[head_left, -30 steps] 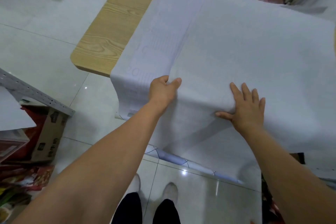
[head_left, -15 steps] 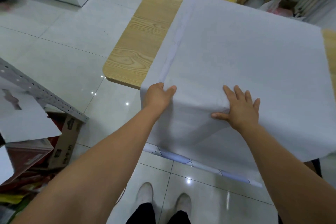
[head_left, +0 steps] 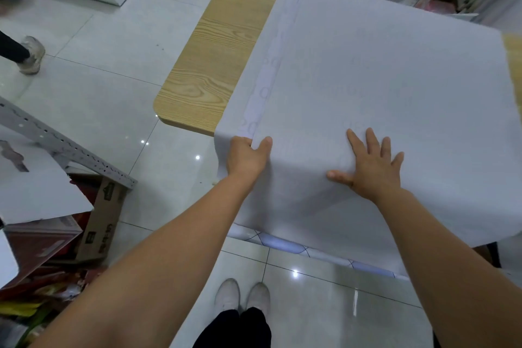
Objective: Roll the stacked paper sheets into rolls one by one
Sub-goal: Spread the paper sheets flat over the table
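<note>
Head view gives us the wooden desk [head_left: 220,59] almost wholly covered by the stacked paper sheets [head_left: 265,76], which lie flat with their near edge draping over the desk's front. We spot no finished roll anywhere, so we judge the task to be at its very start. We're on the top sheet [head_left: 395,79] now: our left hand [head_left: 245,158] pinches its near left corner, thumb on top, our right hand [head_left: 372,169] lies flat on it with fingers spread, and no curl is made yet.
</note>
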